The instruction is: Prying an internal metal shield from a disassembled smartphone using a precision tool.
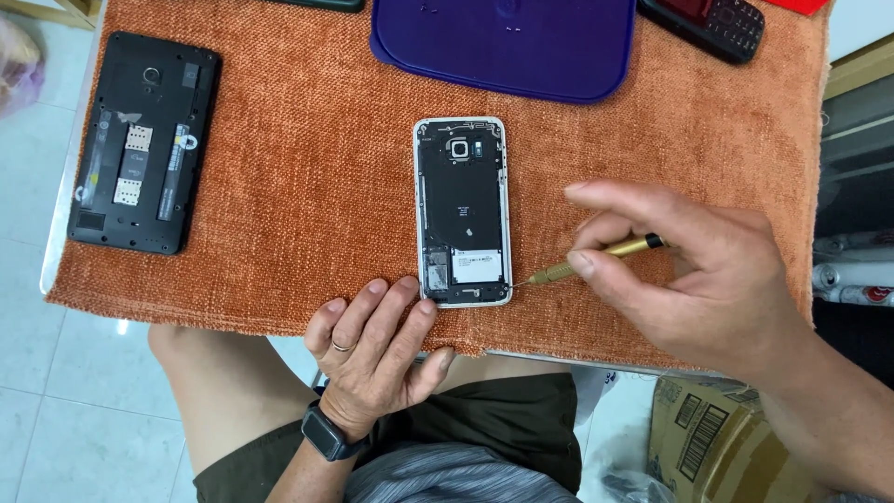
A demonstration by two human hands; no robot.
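Note:
A white-rimmed smartphone [463, 210] lies face down on an orange cloth [307, 186] with its back cover off, showing dark inner parts. My left hand [377, 349] rests at the cloth's near edge, fingertips touching the phone's lower left corner. It wears a ring and a dark wrist watch. My right hand [694, 270] pinches a gold-coloured screwdriver [596, 258], whose tip sits at the phone's lower right corner.
A second, black phone [144, 140] with its back off lies at the cloth's left end. A purple lid [507, 42] sits at the far edge, a dark keypad phone [717, 23] beside it. A cardboard box [717, 438] stands on the floor at lower right.

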